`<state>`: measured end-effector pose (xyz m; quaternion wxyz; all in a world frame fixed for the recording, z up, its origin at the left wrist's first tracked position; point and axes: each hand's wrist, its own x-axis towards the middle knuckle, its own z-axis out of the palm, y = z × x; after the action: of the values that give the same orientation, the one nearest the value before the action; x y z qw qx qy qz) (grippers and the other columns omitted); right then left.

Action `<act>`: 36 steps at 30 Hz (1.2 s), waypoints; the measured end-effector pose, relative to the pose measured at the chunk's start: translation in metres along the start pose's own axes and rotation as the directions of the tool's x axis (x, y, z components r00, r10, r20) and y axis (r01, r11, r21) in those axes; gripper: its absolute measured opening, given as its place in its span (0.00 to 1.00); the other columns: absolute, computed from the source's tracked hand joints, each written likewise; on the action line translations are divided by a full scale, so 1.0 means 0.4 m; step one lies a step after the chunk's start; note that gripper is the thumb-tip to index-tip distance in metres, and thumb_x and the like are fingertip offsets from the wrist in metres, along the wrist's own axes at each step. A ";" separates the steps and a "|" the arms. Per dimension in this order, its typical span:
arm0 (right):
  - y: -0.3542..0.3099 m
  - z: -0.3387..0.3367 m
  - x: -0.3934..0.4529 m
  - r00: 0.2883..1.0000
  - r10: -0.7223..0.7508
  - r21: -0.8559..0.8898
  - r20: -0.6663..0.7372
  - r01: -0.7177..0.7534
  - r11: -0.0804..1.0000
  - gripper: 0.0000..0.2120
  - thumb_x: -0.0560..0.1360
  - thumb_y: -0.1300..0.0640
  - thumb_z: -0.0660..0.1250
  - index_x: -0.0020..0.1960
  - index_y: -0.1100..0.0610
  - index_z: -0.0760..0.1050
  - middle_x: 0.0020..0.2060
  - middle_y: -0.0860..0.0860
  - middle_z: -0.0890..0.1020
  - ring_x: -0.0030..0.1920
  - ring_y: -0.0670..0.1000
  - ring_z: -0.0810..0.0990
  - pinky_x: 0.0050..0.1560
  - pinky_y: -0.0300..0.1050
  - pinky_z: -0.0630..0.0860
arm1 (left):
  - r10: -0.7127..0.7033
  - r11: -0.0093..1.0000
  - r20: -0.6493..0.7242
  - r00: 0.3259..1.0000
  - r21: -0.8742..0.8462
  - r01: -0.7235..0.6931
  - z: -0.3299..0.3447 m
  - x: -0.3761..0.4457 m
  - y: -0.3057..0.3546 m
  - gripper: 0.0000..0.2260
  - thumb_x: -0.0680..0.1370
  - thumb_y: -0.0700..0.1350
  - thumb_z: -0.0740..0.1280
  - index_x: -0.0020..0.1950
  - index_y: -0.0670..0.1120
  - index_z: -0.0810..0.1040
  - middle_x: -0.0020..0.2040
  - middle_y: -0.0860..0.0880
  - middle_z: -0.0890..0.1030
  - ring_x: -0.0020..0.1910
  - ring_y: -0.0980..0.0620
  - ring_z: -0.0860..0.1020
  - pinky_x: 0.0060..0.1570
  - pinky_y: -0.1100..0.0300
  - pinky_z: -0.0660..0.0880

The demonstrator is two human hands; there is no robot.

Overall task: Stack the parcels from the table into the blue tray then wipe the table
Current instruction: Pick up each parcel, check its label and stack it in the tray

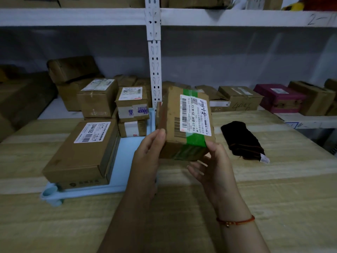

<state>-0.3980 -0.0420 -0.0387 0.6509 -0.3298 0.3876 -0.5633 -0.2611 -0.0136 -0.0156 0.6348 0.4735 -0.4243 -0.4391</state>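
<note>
Both hands hold a brown cardboard parcel with green tape point(173, 114) and a white label up above the wooden table point(182, 225). My left hand point(145, 157) grips its left lower edge, and my right hand point(213, 163) grips its lower right corner from beneath. The parcel hangs just right of the blue tray point(125, 156). In the tray lie a large flat parcel point(80, 154) at the front left and a stack of small parcels point(132, 110) at the back. A black cloth point(240, 139) lies on the table to the right.
White metal shelving point(154, 52) rises behind the table. Its lower shelf carries several cardboard boxes point(238, 97) and a magenta box point(279, 97). More brown boxes point(73, 70) stand behind the tray at the left.
</note>
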 end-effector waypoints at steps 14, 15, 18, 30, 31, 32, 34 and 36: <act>-0.042 -0.001 -0.015 0.910 0.377 0.166 0.172 -0.404 0.899 0.32 0.71 0.36 0.58 0.64 0.58 0.75 0.57 0.67 0.79 0.53 0.65 0.81 0.55 0.55 0.77 | 0.147 0.986 -0.040 0.988 0.089 -0.143 -0.008 0.022 -0.024 0.17 0.83 0.36 0.55 0.70 0.49 0.71 0.54 0.67 0.77 0.50 0.73 0.77 0.43 0.74 0.75; -0.043 0.001 -0.017 0.904 0.390 0.181 0.175 -0.418 0.890 0.33 0.71 0.36 0.58 0.64 0.60 0.74 0.57 0.67 0.79 0.54 0.65 0.81 0.55 0.56 0.77 | 0.134 0.990 -0.046 0.990 0.041 -0.132 -0.007 0.021 -0.021 0.17 0.84 0.38 0.55 0.70 0.49 0.72 0.55 0.63 0.79 0.53 0.69 0.79 0.44 0.72 0.76; -0.044 0.004 -0.018 0.895 0.409 0.215 0.180 -0.442 0.871 0.35 0.71 0.35 0.59 0.64 0.62 0.73 0.58 0.68 0.79 0.55 0.66 0.81 0.55 0.56 0.76 | 0.070 0.994 -0.066 0.995 -0.075 -0.075 -0.005 0.024 -0.016 0.16 0.83 0.42 0.56 0.69 0.50 0.73 0.61 0.51 0.80 0.59 0.54 0.79 0.46 0.68 0.77; -0.043 -0.001 -0.011 0.896 0.412 0.194 0.165 -0.439 0.877 0.35 0.68 0.34 0.60 0.64 0.58 0.75 0.58 0.65 0.80 0.56 0.64 0.81 0.47 0.50 0.76 | 0.014 0.996 -0.027 1.000 -0.084 -0.016 -0.004 0.039 -0.018 0.12 0.83 0.43 0.57 0.60 0.55 0.76 0.44 0.62 0.84 0.47 0.61 0.82 0.41 0.66 0.78; -0.041 -0.001 -0.012 0.897 0.409 0.192 0.168 -0.437 0.879 0.34 0.69 0.34 0.58 0.64 0.58 0.75 0.57 0.66 0.81 0.55 0.64 0.81 0.46 0.49 0.75 | -0.038 0.989 -0.030 0.999 -0.144 0.033 0.000 0.037 -0.012 0.11 0.83 0.47 0.57 0.56 0.53 0.79 0.42 0.59 0.85 0.46 0.57 0.83 0.43 0.63 0.78; -0.039 -0.002 -0.013 0.896 0.409 0.185 0.173 -0.438 0.880 0.34 0.70 0.34 0.56 0.63 0.58 0.75 0.56 0.66 0.81 0.53 0.65 0.81 0.45 0.48 0.75 | -0.086 0.978 -0.030 0.996 -0.192 0.079 0.002 0.039 -0.013 0.12 0.82 0.51 0.57 0.53 0.52 0.80 0.41 0.56 0.85 0.46 0.55 0.82 0.45 0.59 0.76; -0.033 -0.003 -0.013 0.892 0.413 0.167 0.184 -0.442 0.881 0.34 0.71 0.34 0.54 0.63 0.58 0.76 0.55 0.65 0.83 0.51 0.64 0.82 0.45 0.47 0.72 | -0.152 0.966 -0.010 0.988 -0.211 0.146 0.004 0.039 -0.013 0.15 0.81 0.56 0.57 0.51 0.51 0.82 0.40 0.53 0.85 0.46 0.53 0.80 0.51 0.55 0.74; -0.029 -0.005 -0.012 0.890 0.414 0.162 0.190 -0.444 0.881 0.34 0.71 0.34 0.54 0.63 0.58 0.76 0.56 0.65 0.82 0.51 0.64 0.82 0.44 0.47 0.70 | -0.211 0.958 0.041 0.977 -0.189 0.215 0.003 0.039 -0.016 0.19 0.78 0.60 0.59 0.54 0.50 0.82 0.41 0.51 0.85 0.48 0.49 0.80 0.55 0.48 0.73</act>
<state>-0.4055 -0.0391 -0.0289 0.8168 -0.2095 0.3421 -0.4146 -0.2592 -0.0300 -0.0195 0.6223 0.4483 -0.3329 -0.5485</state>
